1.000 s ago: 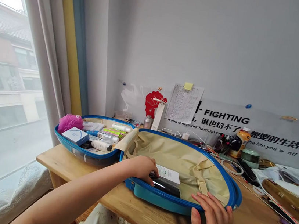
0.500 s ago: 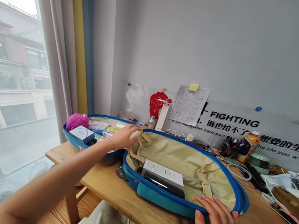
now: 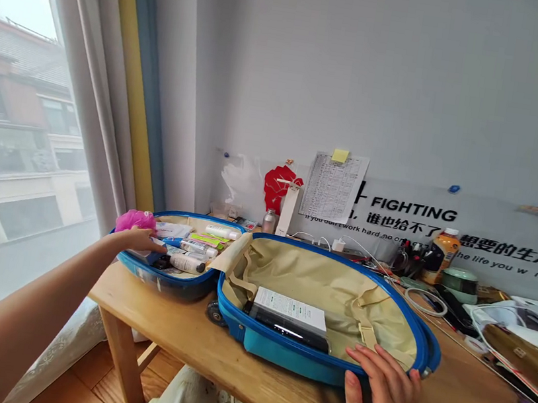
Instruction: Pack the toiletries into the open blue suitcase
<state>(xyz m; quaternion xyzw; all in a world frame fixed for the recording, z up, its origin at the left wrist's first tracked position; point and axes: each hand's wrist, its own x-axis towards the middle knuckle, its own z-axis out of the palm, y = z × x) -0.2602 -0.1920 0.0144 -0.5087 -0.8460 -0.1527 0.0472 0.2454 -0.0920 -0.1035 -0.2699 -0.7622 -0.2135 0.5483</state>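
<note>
An open blue suitcase with a beige lining lies on the wooden table. Its left half point(image 3: 158, 277) holds a pink bath puff point(image 3: 135, 219), a white tube point(image 3: 222, 231), bottles and packets. My left hand point(image 3: 141, 240) reaches into that half beside the puff, over the white and blue box, which it mostly hides; its grip cannot be made out. In the right half point(image 3: 287, 357) a white box point(image 3: 290, 306) rests by a dark glossy case point(image 3: 288, 328). My right hand point(image 3: 382, 394) has its fingers spread on the near right rim and holds nothing.
Behind the suitcase are a small bottle point(image 3: 269, 220) and a white upright stand point(image 3: 287, 211). An orange bottle point(image 3: 440, 255), a green-lidded jar point(image 3: 459, 283), cables and a brown pouch point(image 3: 520, 353) are on the right. A curtain point(image 3: 92, 70) hangs at the left.
My left hand has moved left and down, from the middle of the suitcase to the pink puff. The pale object near its fingers is no longer seen there. My right hand stays on the rim.
</note>
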